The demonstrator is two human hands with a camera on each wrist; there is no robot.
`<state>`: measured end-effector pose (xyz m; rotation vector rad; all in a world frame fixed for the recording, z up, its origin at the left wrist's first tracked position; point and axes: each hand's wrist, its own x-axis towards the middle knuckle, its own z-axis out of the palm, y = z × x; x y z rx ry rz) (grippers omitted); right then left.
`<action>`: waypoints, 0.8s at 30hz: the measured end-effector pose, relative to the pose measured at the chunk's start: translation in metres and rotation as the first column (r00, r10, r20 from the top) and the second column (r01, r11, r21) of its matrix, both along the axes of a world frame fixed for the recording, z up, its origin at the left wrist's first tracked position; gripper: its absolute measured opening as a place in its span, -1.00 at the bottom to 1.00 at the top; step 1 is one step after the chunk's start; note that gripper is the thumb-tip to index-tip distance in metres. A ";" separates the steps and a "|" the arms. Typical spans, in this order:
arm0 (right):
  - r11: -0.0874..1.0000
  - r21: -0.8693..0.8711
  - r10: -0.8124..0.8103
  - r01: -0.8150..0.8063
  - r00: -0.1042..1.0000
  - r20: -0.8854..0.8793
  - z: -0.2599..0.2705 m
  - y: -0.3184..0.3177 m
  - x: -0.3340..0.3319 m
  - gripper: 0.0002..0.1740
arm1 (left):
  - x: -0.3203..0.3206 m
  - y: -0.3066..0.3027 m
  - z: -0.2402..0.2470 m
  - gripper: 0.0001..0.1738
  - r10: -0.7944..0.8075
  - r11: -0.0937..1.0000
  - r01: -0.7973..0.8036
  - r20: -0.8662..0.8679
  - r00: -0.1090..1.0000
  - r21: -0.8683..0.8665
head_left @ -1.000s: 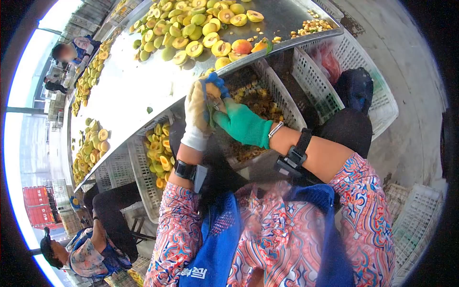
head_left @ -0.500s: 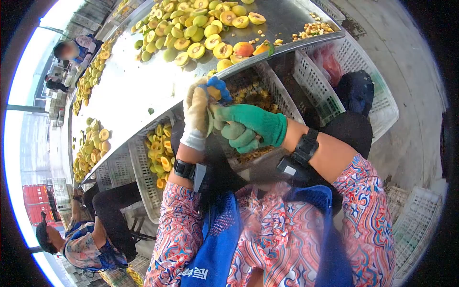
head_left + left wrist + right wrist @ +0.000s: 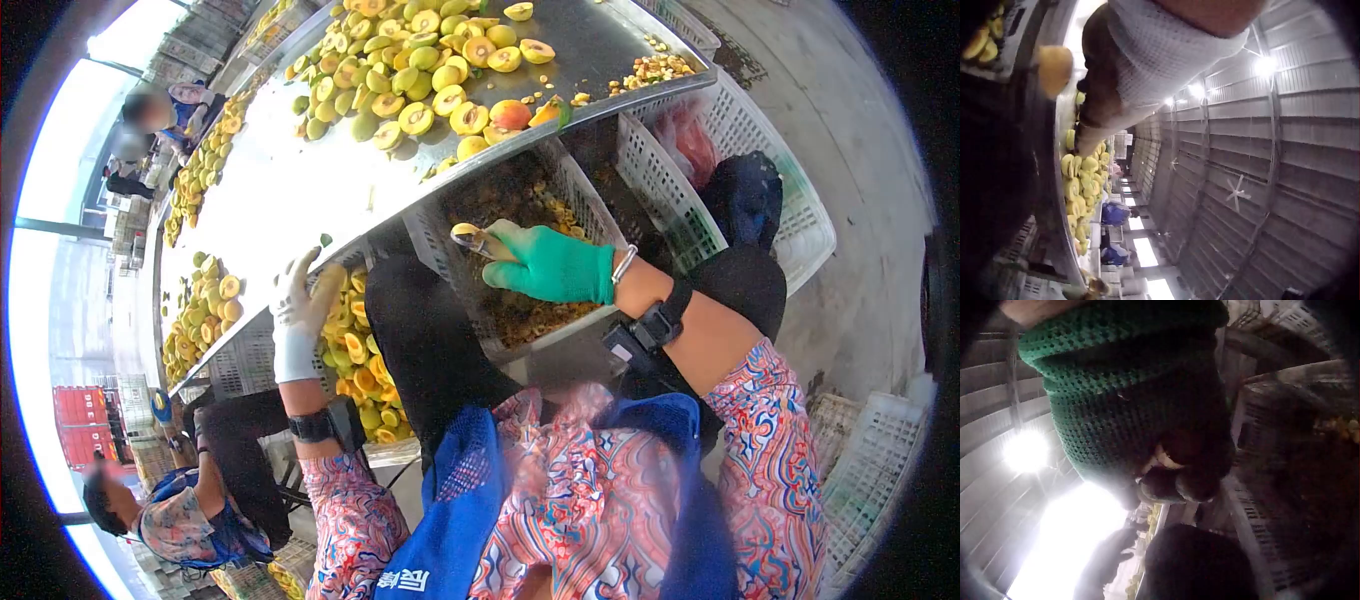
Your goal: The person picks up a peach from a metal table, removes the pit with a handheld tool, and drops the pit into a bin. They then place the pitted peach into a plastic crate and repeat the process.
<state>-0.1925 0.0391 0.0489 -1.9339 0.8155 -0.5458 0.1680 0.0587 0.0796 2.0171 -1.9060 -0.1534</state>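
My left hand point(image 3: 300, 305), in a pale glove, is over the crate of yellow fruit halves at the table's edge, fingers spread and holding nothing. In the left wrist view an orange-yellow fruit half point(image 3: 1055, 70) hangs in the air beside the glove point(image 3: 1147, 69), apart from the fingers. My right hand point(image 3: 555, 262), in a green glove, grips a small metal tool point(image 3: 490, 244). At its tip sits a brownish-yellow piece point(image 3: 466, 231), over the crate of dark scraps point(image 3: 490, 300). The right wrist view shows the green glove point(image 3: 1129, 406) with curled fingers, mostly in shadow.
The metal table point(image 3: 330, 190) carries a heap of cut fruit point(image 3: 400, 75), and pits point(image 3: 660, 68) lie near its right corner. A white crate point(image 3: 770, 130) with a red bag point(image 3: 688, 140) stands at right. Another seated person point(image 3: 190, 500) is at lower left.
My hands were together at a fruit piece and have parted. The left hand moved left over the fruit crate and let the fruit go; the right drew back slightly right with the tool.
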 end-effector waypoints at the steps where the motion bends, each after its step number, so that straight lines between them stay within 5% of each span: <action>1: 0.999 0.010 -0.029 0.030 0.997 -0.078 -0.004 0.003 0.000 -0.53 | -0.017 0.000 0.021 -0.54 0.044 0.998 -0.041 -0.093 0.995 0.038; 3: 0.996 0.011 -0.078 0.083 0.968 -0.239 -0.025 0.006 -0.001 -0.47 | -0.051 -0.013 0.030 -0.51 0.007 0.999 0.001 -0.240 0.971 0.035; 5: 0.965 -0.207 0.053 -0.160 0.893 -0.446 -0.087 0.009 -0.007 -0.50 | -0.075 -0.062 0.009 -0.52 -0.046 0.992 0.083 -0.354 0.934 0.090; 6: 0.823 -0.123 0.322 -0.555 0.633 -0.704 -0.127 0.006 -0.012 -0.61 | -0.108 -0.073 0.019 -0.53 -0.093 0.987 0.127 -0.299 0.950 0.098; 7: 0.558 0.083 0.459 -0.826 0.224 -0.860 -0.151 0.003 -0.016 -0.68 | -0.127 -0.093 0.013 -0.50 -0.183 0.973 0.212 -0.258 0.949 0.087; 10: 0.599 -0.080 0.385 -0.796 0.375 -0.844 -0.148 0.003 -0.023 -0.71 | -0.176 -0.138 0.009 -0.47 -0.305 0.913 0.291 0.005 0.952 0.286; 13: 0.626 -0.233 0.322 -0.745 0.518 -0.792 -0.146 0.010 -0.032 -0.72 | -0.173 -0.173 -0.018 -0.43 -0.444 0.823 0.444 -0.086 0.892 0.354; 14: 0.748 -0.041 0.389 -0.662 0.488 -0.781 -0.128 0.012 -0.035 -0.72 | -0.172 -0.173 -0.020 -0.40 -0.431 0.835 0.451 -0.136 0.892 0.316; 18: 0.731 0.102 0.481 -0.674 0.405 -0.778 -0.103 0.011 -0.027 -0.72 | -0.177 -0.180 -0.014 -0.35 -0.273 0.825 0.346 -0.221 0.936 0.446; 20: 0.712 0.178 0.529 -0.679 0.352 -0.772 -0.091 0.010 -0.027 -0.72 | -0.172 -0.181 -0.024 -0.36 -0.237 0.888 0.333 -0.305 0.922 0.316; 21: 0.817 0.113 0.460 -0.566 0.520 -0.720 -0.073 0.009 -0.028 -0.73 | -0.168 -0.180 -0.029 -0.36 -0.224 0.912 0.321 -0.347 0.911 0.255; 22: 0.901 0.067 0.366 -0.428 0.669 -0.646 -0.050 0.007 -0.031 -0.73 | -0.165 -0.174 -0.023 -0.39 -0.118 0.921 0.312 -0.596 0.794 0.235; 23: 0.962 0.038 0.246 -0.272 0.791 -0.561 -0.039 0.003 -0.034 -0.73 | -0.155 -0.177 -0.029 -0.43 -0.213 0.918 0.383 -0.685 0.696 0.104; 24: 0.889 -0.304 0.177 -0.343 0.869 -0.463 -0.042 -0.008 -0.035 -0.65 | -0.158 -0.164 -0.012 -0.45 -0.245 0.906 0.416 -0.708 0.663 0.076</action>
